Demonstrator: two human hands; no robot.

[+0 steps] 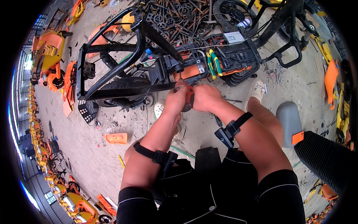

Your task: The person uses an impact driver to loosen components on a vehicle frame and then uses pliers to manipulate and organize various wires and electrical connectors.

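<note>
Both hands are closed together on one tool: the left hand (175,100) wraps the red-and-black handle of a screwdriver (185,98), and the right hand (206,98) clamps beside it, touching, knuckles to knuckles. The tool's thin metal shaft points up and away from the person into the black-and-orange plastic housing (188,71) of a stripped black tubular scooter frame (112,71) lying on its side on the concrete floor (85,145).

The step in hand looks like working a fastener in that housing, with both hands bearing on the handle. The next move would seem to call for steady pressure straight along the shaft so the tip stays seated; whether it is seated now cannot be told, since the tip is hidden against the housing.

Room is tight ahead: the frame's tubes and its black rubber tyre (123,87) lie just left of the hands, and green-handled pliers (212,61) rest on the housing just right of them. A white shoe (256,89) stands near the right forearm. Nearer the person the floor opens, with only an orange plastic cover piece (116,138) to the left and a grey rounded seat (289,121) to the right.
</note>
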